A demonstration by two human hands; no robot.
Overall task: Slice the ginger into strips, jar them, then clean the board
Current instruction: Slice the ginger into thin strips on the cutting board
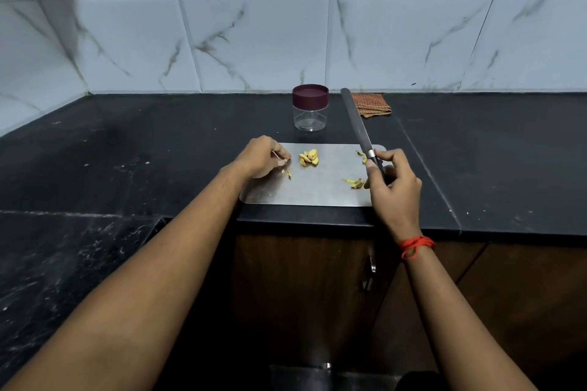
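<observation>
A steel cutting board (pixel 314 190) lies at the front edge of the black counter. A small pile of yellow ginger slices (pixel 308 158) sits near its far middle. Thin ginger strips (pixel 354 182) lie at its right side, and a few bits (pixel 287 172) lie by my left hand (pixel 262 155). That hand rests at the board's left corner with its fingers curled, pinching a small piece. My right hand (pixel 390 184) grips the handle of a long knife (pixel 355 120), whose blade points away toward the wall. A clear jar (pixel 310 108) with a maroon lid stands behind the board, closed.
A folded orange checked cloth (pixel 373 104) lies against the tiled wall, right of the jar. The black counter (pixel 143 143) stretches left and right of the board. Wooden cabinet doors with a metal handle (pixel 370 270) are below the counter edge.
</observation>
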